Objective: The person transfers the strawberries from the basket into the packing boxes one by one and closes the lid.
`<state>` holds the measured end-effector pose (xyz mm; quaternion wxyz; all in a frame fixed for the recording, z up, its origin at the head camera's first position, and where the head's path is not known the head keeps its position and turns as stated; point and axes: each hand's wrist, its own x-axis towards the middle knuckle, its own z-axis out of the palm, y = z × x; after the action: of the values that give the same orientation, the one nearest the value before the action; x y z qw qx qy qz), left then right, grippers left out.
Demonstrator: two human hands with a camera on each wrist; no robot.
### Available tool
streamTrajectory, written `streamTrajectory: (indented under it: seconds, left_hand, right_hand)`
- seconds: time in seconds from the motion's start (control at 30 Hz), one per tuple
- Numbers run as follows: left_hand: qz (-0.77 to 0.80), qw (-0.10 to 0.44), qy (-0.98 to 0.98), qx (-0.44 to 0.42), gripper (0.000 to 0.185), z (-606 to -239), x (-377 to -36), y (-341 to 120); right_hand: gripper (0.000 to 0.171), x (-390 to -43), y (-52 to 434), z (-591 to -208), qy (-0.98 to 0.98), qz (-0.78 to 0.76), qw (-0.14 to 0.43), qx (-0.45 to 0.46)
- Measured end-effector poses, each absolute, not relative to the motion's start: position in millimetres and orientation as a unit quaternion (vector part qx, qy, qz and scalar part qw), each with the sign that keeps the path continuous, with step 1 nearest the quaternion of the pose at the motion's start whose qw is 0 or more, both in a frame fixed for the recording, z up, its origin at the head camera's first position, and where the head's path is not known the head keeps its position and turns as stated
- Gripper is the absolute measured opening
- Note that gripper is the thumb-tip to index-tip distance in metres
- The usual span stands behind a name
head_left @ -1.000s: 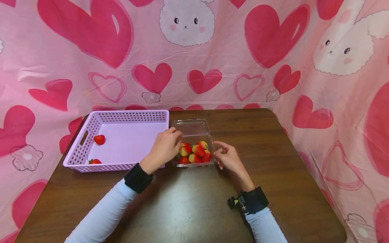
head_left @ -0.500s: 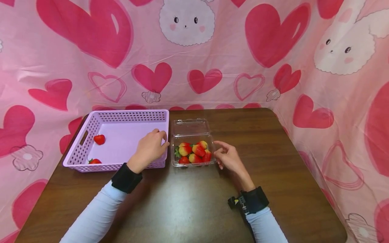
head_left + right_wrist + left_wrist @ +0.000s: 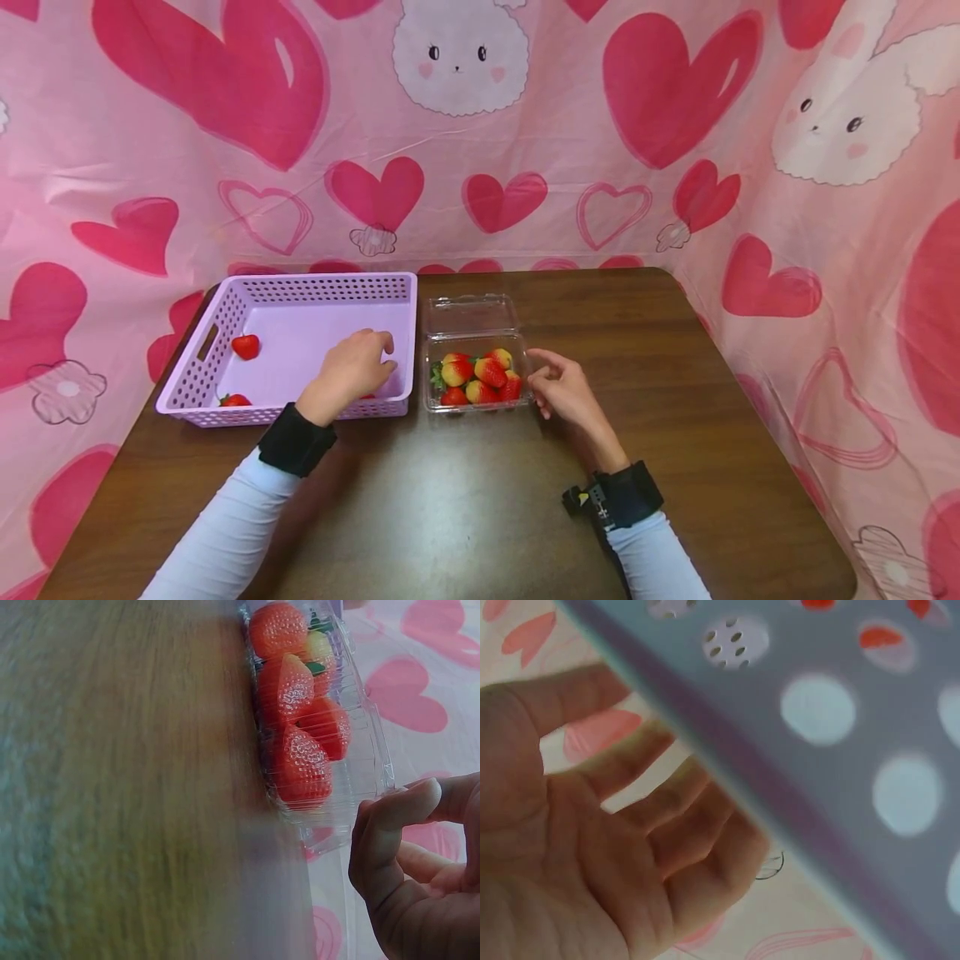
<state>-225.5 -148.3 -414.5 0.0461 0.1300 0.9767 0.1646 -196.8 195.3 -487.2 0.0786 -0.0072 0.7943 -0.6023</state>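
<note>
My left hand [image 3: 352,367] is over the near right part of the lilac basket [image 3: 300,333], fingers loosely bent and thumb apart from the index finger. A bit of red strawberry [image 3: 367,397] shows below it. In the left wrist view the basket's perforated wall [image 3: 780,772] hides its fingertips. At the right side of the clear plastic clamshell box [image 3: 480,408], my right hand [image 3: 566,387] has its index finger and thumb at the edge, tips apart. Several red and yellow strawberries [image 3: 491,372] fill the box, its lid [image 3: 471,313] folded back.
Two strawberries lie inside the basket, one strawberry [image 3: 245,346] by the left wall and another strawberry [image 3: 235,400] near the front left corner. The brown wooden table [image 3: 465,517] carries everything. Pink heart-patterned cloth [image 3: 495,133] stands behind and at the sides.
My left hand has moved left from over the clamshell box to over the basket, and a red strawberry now shows under it. The right hand has stayed at the box.
</note>
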Motion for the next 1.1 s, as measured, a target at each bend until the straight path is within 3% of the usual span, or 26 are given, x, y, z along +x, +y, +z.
streamTrajectory:
  seconds: [0.2, 0.47, 1.1]
  left_hand:
    - [0.153, 0.129, 0.972, 0.125, 0.027, -410, -226, -154]
    - [0.13, 0.171, 0.968, 0.127, 0.012, -410, -226, -160]
    - [0.114, 0.19, 0.967, 0.124, 0.007, -417, -225, -164]
  right_hand:
    - [0.046, -197, 195, -486, 0.796, -0.601, 0.077, -0.006]
    - [0.046, -197, 193, -485, 0.796, -0.6, 0.08, -0.004]
    - [0.045, -196, 193, -487, 0.794, -0.603, 0.076, -0.013]
